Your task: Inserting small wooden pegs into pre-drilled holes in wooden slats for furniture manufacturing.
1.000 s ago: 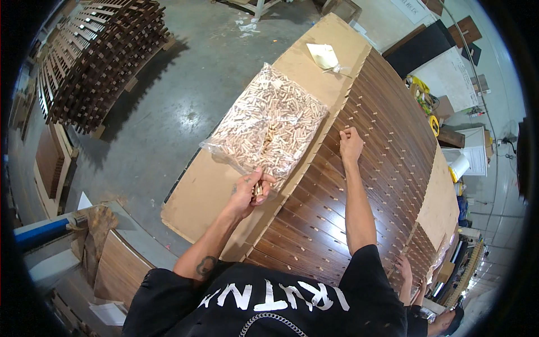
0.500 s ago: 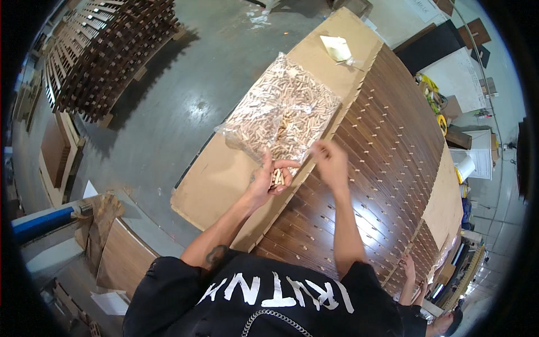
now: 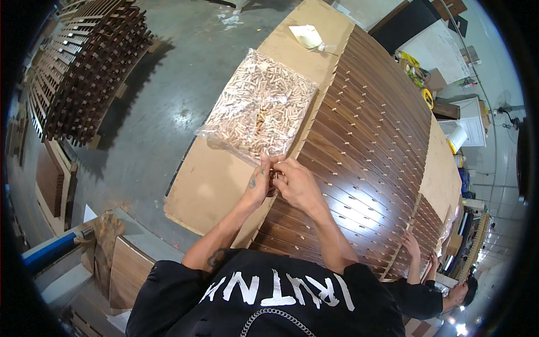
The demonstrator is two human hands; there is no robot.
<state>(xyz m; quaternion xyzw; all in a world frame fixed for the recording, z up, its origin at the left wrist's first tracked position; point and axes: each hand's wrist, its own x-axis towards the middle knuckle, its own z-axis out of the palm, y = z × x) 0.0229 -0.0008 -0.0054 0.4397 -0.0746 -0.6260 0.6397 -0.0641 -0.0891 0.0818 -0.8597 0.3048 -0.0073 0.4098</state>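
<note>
My left hand (image 3: 257,182) is curled, palm up, around several small wooden dowels (image 3: 274,176), only partly visible. My right hand (image 3: 299,184) meets it, fingertips pinched together at those dowels; whatever they grip is hidden. Just beyond both hands, a clear plastic bag (image 3: 255,104) full of pale dowels lies open on a tan board (image 3: 205,182). To the right spreads a wide row of dark brown wooden slats (image 3: 359,151), with dowels standing out of them in rows.
A cream paper packet (image 3: 306,37) lies at the board's far end. At lower right a co-worker's hand (image 3: 411,245) reaches over the slats. Stacked dark slats (image 3: 92,73) stand on the floor at far left. A blue-edged machine (image 3: 50,253) is at lower left.
My right hand has come left from above the slats to my left hand and closed at the dowels there. The whole view has shifted, with the bag and board now further left.
</note>
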